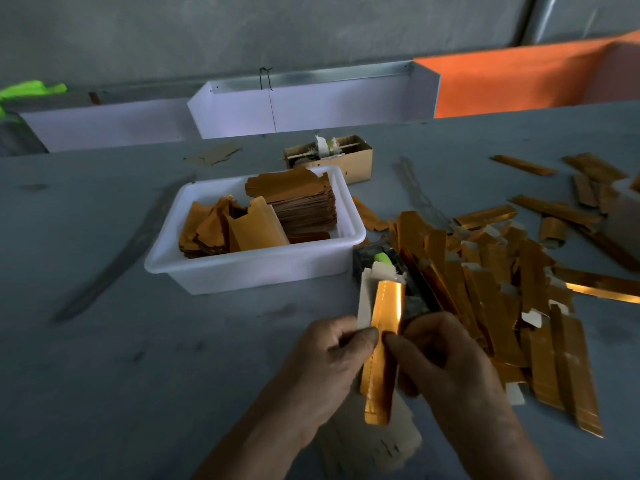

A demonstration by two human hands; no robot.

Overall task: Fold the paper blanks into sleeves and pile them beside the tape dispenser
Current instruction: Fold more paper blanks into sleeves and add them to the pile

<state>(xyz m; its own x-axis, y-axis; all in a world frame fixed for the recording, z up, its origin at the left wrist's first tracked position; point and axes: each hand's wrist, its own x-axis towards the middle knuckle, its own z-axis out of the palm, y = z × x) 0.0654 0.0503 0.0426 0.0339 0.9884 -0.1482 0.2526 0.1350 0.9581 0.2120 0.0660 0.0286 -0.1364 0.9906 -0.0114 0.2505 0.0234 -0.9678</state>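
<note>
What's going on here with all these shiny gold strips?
A person is folding gold paper blanks into narrow sleeves at a grey table. Both hands, left hand and right hand, pinch one half-folded gold blank in front of the tape dispenser. A white tub behind holds flat blanks not yet folded, and a big pile of finished sleeves lies to the right of the dispenser.

Small packing workshop: bare grey worktable [104, 341] against a concrete wall [242, 29], white plastic tub [256, 268] stacked with gold paper blanks [304, 199], heap of folded sleeves [502, 289] beside it.
</note>
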